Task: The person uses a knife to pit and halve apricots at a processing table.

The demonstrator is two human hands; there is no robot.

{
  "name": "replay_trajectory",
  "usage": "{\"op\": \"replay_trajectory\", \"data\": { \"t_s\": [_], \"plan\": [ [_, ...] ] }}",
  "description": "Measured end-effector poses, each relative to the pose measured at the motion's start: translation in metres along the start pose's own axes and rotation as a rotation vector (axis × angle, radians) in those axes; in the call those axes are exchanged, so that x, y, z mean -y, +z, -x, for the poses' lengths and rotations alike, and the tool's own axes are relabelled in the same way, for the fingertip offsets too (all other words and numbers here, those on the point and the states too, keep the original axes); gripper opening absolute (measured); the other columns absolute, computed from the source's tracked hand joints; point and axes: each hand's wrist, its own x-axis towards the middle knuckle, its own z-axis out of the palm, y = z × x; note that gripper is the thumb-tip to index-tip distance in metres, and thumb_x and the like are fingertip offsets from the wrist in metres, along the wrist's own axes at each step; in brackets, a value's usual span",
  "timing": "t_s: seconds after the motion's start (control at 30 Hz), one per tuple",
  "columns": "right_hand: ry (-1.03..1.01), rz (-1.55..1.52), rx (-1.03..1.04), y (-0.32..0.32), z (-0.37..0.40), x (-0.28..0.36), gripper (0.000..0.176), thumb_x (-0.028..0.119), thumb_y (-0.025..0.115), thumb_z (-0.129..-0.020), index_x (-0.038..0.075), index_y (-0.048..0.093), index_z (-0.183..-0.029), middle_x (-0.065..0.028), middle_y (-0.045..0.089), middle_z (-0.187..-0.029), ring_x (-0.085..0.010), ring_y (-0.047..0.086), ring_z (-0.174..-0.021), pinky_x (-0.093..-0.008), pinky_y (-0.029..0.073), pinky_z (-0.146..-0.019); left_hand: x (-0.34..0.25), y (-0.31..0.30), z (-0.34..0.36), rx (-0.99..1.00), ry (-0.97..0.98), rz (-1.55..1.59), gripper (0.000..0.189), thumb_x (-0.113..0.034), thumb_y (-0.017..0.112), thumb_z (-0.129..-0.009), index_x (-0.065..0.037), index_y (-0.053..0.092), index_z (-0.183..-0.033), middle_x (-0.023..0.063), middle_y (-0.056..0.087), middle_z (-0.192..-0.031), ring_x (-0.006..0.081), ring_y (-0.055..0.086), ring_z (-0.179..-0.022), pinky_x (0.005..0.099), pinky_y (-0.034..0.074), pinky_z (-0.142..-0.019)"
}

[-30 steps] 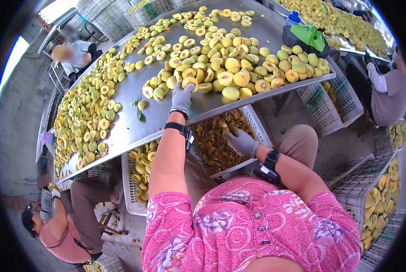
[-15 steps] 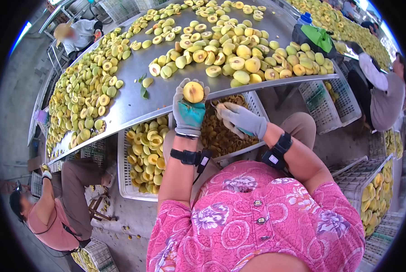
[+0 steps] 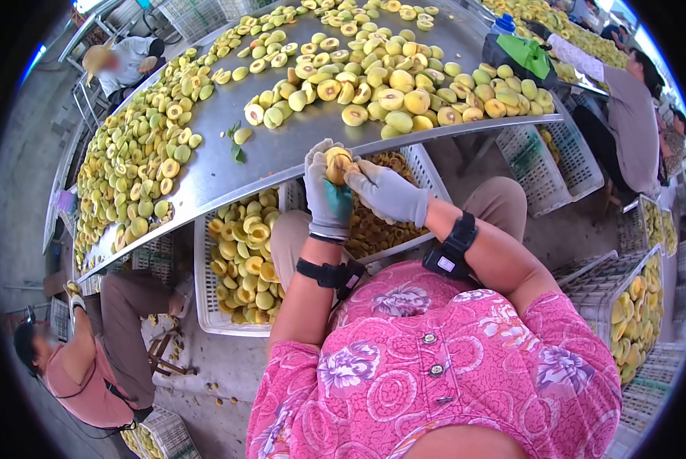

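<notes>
Presumably light and slippery, the round yellow fruit (image 3: pixel 337 163), best cupped skin-side, is gripped near the grey metal table (image 3: pixel 281 150) by the grey-gloved left hand (image 3: pixel 328 191); the grey-gloved right hand's (image 3: pixel 389 191) grip cannot be told.

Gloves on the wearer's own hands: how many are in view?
2: one on the left hand, which holds a piece of fruit; one on the right hand, up against that fruit. Parts of both gloves are hidden.
</notes>
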Motion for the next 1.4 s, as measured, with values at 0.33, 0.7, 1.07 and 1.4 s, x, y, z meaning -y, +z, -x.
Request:
{"op": "replay_trajectory", "data": {
  "t_s": [0.33,0.7,1.07,1.4],
  "plan": [
    [-0.049,0.058,0.002,0.010,-0.003,-0.023,0.043,0.035,0.043,-0.100,-0.001,0.044,-0.123,-0.0075,0.055,-0.062,-0.0169,0.052,-0.041,-0.0340,0.041,-0.037,-0.003,0.017,0.006,-0.034,0.097,-0.198,0.040,-0.037,0.037,-0.101,-0.001,0.054,-0.107,0.0108,0.058,-0.097,0.0203,0.059,-0.087,0.0345,0.053,-0.078],
    [0.098,-0.365,0.228,0.010,0.016,-0.010,0.030,0.039,0.042,-0.100,0.010,0.049,-0.106,0.0026,0.044,-0.058,-0.0097,0.041,-0.037,-0.0273,0.034,-0.031,-0.028,0.028,0.005,0.019,-0.166,-0.354,0.063,-0.057,0.039,-0.097,0.001,0.060,-0.086,0.0133,0.062,-0.080,0.0219,0.062,-0.069,0.0340,0.055,-0.065],
    [0.177,-0.577,0.262,0.018,0.011,-0.043,0.037,0.047,0.052,-0.096,0.010,0.052,-0.091,0.0054,0.045,-0.058,-0.0039,0.040,-0.040,-0.0203,0.030,-0.033,-0.038,0.025,0.002,0.252,-0.213,-0.848,0.064,-0.056,0.040,-0.097,0.001,0.062,-0.079,0.0107,0.063,-0.073,0.0187,0.060,-0.064,0.0300,0.052,-0.061],
    [0.272,-0.641,0.374,0.014,0.026,-0.031,0.035,0.049,0.051,-0.096,0.014,0.051,-0.098,0.0064,0.041,-0.055,-0.0058,0.035,-0.036,-0.0229,0.026,-0.031,-0.027,0.024,0.017,0.163,-0.160,-0.641,0.057,-0.051,0.044,-0.098,0.000,0.062,-0.079,0.0122,0.064,-0.075,0.0199,0.061,-0.063,0.0310,0.052,-0.060]
  ]
}}
